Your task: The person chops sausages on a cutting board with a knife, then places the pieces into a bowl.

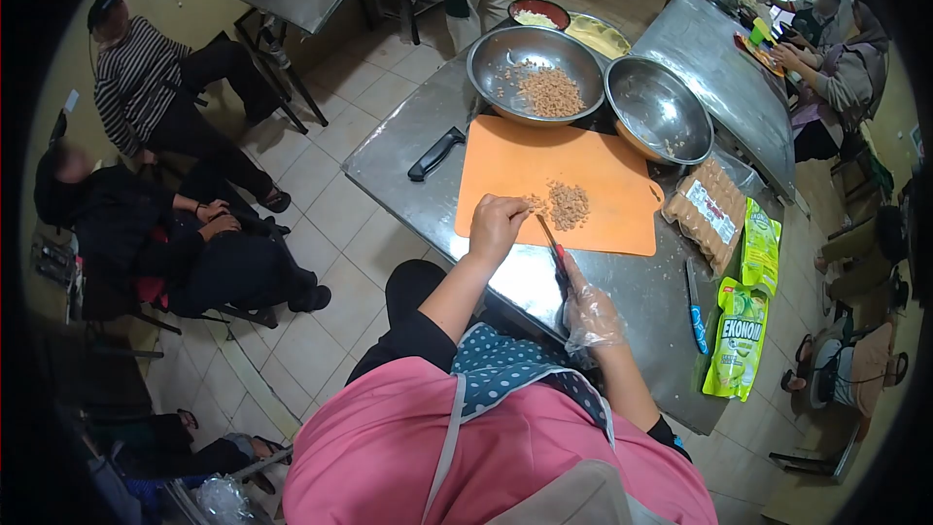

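My right hand (pixel 590 316), in a clear plastic glove, grips a knife (pixel 558 251) with a red part at its handle. The blade points forward over the near edge of an orange cutting board (pixel 496 175). Bare, my left hand (pixel 498 224) rests on the board's left side, fingers pinched beside the blade tip; what they hold is too small to make out. Just beyond the blade lies a pile of chopped brown sausage pieces (pixel 569 205). Behind the board, a steel bowl (pixel 491 63) holds more of these pieces, and another steel bowl (pixel 661 107) has a few scraps.
A black-handled knife (pixel 436 155) lies left of the board. To the right are a sausage pack (pixel 714 209), a blue-handled knife (pixel 696 306) and green Ekonomi pouches (pixel 739 340). Seated people are at left; others work at a second steel table (pixel 719 68).
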`<state>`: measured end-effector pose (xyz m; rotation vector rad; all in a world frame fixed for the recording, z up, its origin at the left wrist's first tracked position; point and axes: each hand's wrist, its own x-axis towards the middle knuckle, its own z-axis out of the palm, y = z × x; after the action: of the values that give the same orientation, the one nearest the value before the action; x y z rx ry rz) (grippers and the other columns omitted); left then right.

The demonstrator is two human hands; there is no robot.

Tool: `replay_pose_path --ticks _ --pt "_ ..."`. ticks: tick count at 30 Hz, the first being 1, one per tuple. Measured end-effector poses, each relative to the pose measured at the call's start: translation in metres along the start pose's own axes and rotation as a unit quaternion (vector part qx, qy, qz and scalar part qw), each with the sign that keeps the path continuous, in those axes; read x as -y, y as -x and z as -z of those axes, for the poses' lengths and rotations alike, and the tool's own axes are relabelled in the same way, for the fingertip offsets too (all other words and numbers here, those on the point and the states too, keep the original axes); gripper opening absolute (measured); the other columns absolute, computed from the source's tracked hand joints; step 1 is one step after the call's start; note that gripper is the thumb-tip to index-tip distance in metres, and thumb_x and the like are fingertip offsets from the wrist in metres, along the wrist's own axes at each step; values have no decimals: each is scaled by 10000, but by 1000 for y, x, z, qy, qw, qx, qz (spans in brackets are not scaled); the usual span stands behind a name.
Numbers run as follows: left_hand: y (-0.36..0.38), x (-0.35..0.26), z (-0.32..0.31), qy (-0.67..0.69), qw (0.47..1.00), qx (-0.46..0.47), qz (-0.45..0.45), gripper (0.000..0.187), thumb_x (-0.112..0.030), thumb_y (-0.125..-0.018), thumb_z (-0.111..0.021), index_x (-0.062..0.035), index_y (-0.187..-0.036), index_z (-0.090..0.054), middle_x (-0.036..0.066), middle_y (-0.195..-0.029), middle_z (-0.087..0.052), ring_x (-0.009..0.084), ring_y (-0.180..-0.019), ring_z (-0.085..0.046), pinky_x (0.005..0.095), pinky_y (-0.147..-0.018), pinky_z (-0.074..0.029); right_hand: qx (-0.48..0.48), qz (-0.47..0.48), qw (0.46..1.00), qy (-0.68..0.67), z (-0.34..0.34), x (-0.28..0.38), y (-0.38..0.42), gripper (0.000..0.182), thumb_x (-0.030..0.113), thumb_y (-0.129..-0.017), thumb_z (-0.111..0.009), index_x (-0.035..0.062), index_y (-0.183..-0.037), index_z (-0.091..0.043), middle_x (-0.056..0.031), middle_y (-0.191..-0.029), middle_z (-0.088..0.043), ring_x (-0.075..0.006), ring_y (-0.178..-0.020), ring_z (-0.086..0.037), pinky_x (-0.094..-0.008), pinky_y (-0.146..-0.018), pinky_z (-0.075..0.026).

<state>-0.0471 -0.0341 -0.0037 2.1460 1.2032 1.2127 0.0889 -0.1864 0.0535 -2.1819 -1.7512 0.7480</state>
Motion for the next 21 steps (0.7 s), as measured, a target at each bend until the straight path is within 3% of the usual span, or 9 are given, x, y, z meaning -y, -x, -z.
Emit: replay_pose_path --ticks 7,9,12,16,18,21 --pt "1 -5 2 5 1000 5 15 119 -132 -721 -668 -55 -809 -688 88 -789 -659 255 -743 -571 341 -706 -460 -27 -8 999 -16 -3 7 -14 607 93 -857 -417 281 -1393 -202 -297 -753 -573 -436 -696 -580 -504 -631 -427" --pt "1 -7 2 -2 1000 -7 14 115 -126 -724 -663 -57 -813 -685 94 -770 -653 264 -718 -564 349 -688 -460 -35 43 998 23 -6 7 -19 694 35 -814 -468 201 -1408 -149 -265 -699 -570 -408 -638 -582 -470 -578 -429" --pt "1 -9 5 -2 1000 11 14 103 -105 -745 -620 -43 -817 -662 99 -733 -637 282 -710 -544 358 -679 -452 -34 46 998 39 -6 12 -24 701 26 -809 -470 193 -1409 -149 -260 -679 -565 -404 -616 -578 -467 -568 -430" --pt "0 -6 4 0 1000 20 12 98 -104 -723 -653 -34 -787 -675 104 -785 -654 273 -707 -560 354 -681 -461 -42 57 997 44 -11 9 -26 719 17 -797 -480 192 -1410 -149 -256 -661 -560 -400 -599 -575 -466 -559 -431" --pt "1 -4 2 -5 1000 3 -7 93 -95 -721 -649 -25 -779 -671 104 -801 -657 281 -712 -561 356 -684 -462 -24 22 999 24 -8 13 -26 610 84 -852 -419 273 -1392 -208 -297 -723 -561 -446 -666 -571 -506 -601 -423" --pt "1 -3 1 1 1000 -7 -16 88 -86 -722 -645 -21 -776 -669 104 -810 -660 285 -720 -564 357 -688 -462 -12 27 999 42 -5 16 -31 597 76 -854 -412 262 -1388 -219 -294 -716 -561 -442 -664 -574 -504 -592 -422"
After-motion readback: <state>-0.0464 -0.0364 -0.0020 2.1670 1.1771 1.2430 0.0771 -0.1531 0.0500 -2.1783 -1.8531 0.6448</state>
